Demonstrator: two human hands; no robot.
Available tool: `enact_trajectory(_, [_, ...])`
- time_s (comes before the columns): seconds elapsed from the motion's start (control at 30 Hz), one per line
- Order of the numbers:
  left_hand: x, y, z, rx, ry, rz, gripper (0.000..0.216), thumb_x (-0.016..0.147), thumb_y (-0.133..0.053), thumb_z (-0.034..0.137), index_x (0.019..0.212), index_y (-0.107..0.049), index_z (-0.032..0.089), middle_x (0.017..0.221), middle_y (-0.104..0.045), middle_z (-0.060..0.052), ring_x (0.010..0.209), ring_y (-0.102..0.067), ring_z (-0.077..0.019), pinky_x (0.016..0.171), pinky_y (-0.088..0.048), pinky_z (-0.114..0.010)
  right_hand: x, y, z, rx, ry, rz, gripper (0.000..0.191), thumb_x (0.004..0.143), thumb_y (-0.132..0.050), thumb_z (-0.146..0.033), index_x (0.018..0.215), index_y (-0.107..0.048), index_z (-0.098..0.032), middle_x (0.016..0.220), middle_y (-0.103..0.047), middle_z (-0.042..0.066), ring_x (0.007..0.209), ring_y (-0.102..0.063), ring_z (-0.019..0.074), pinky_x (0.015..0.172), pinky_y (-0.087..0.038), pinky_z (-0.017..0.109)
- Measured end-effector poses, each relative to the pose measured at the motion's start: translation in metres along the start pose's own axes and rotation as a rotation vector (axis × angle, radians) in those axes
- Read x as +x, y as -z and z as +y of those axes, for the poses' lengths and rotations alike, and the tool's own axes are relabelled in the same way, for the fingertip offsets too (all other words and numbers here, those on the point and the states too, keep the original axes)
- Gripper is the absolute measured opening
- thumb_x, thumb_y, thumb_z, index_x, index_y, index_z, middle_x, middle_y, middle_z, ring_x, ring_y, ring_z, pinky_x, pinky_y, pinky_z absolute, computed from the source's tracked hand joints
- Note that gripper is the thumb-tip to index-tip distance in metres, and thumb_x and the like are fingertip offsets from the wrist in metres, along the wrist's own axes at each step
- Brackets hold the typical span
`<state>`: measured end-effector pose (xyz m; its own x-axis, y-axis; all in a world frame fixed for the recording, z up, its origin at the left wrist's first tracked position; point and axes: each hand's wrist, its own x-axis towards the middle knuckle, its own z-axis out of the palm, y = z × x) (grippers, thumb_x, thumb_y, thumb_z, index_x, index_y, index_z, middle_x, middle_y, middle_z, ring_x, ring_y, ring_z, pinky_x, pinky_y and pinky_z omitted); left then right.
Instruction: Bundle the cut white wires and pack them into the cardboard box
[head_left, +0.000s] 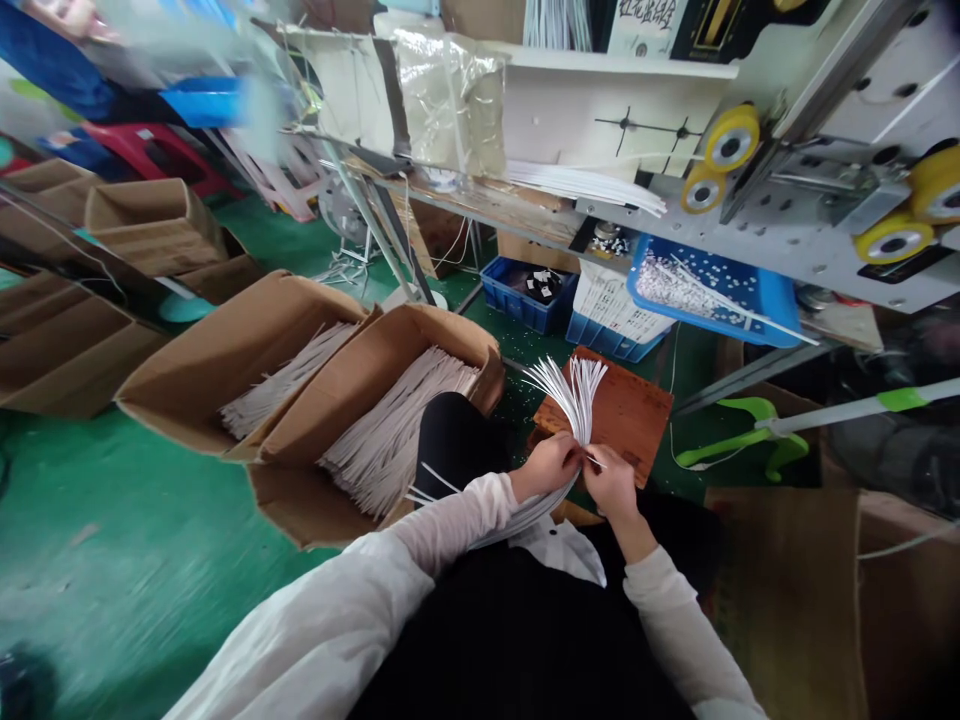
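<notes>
My left hand (550,463) is closed around a bundle of thin white strips (571,393) that fans out above my fist, with its tail running down across my lap. My right hand (611,481) sits just to the right, fingers pinched on a single white strip at the bundle's base. Both hands hover over my lap, in front of a small brown wooden stool (626,412).
Two open cardboard boxes (300,395) of white strips (390,440) lie on the green floor at my left knee. More cardboard boxes (150,225) stand at far left. A machine frame with yellow rollers (731,138) and a blue tray (750,290) overhangs ahead. A large box (840,590) stands at right.
</notes>
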<state>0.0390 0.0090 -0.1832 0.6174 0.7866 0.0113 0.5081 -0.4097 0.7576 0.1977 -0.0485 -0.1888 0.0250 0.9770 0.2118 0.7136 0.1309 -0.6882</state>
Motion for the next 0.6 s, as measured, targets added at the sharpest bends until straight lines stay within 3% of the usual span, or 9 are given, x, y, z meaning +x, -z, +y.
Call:
enact_trajectory(0.2, [-0.001, -0.003, -0.002, -0.183, 0.025, 0.052, 0.015, 0.090, -0.048, 0.013, 0.093, -0.063, 0.015, 0.096, -0.066, -0.008, 0.093, -0.061, -0.0183, 0.088, -0.049, -0.032, -0.007, -0.018, 0.000, 0.083, 0.023, 0.184, 0.020, 0.095, -0.045, -0.023, 0.087, -0.064, -0.022, 0.090, -0.066, 0.010, 0.088, -0.062, 0.0231, 0.082, -0.051, 0.037])
enact_trajectory(0.37, [0.004, -0.002, -0.007, -0.322, 0.123, 0.058, 0.012, 0.084, -0.052, 0.008, 0.081, -0.059, 0.017, 0.090, -0.064, -0.007, 0.090, -0.060, -0.0193, 0.090, -0.049, -0.036, -0.011, -0.020, 0.004, 0.143, 0.010, 0.266, 0.021, 0.094, -0.054, -0.032, 0.078, -0.061, -0.020, 0.087, -0.063, 0.009, 0.087, -0.060, 0.0215, 0.083, -0.051, 0.038])
enact_trajectory(0.47, [0.004, -0.006, -0.014, -0.434, 0.258, 0.078, 0.014, 0.091, -0.044, 0.012, 0.083, -0.055, 0.017, 0.084, -0.061, -0.006, 0.085, -0.062, -0.0179, 0.083, -0.052, -0.035, -0.022, -0.024, 0.008, 0.243, -0.163, 0.301, 0.028, 0.087, -0.064, -0.043, 0.072, -0.061, -0.019, 0.092, -0.062, 0.009, 0.094, -0.059, 0.0230, 0.088, -0.051, 0.041])
enact_trajectory(0.6, [-0.001, -0.011, -0.017, -0.578, 0.398, 0.038, 0.024, 0.098, -0.033, 0.024, 0.089, -0.053, 0.016, 0.080, -0.059, -0.004, 0.074, -0.063, -0.0150, 0.072, -0.054, -0.030, -0.036, -0.034, 0.008, 0.734, -0.584, 0.262, 0.040, 0.073, -0.073, -0.055, 0.074, -0.058, -0.019, 0.113, -0.064, 0.010, 0.091, -0.065, 0.0225, 0.077, -0.056, 0.038])
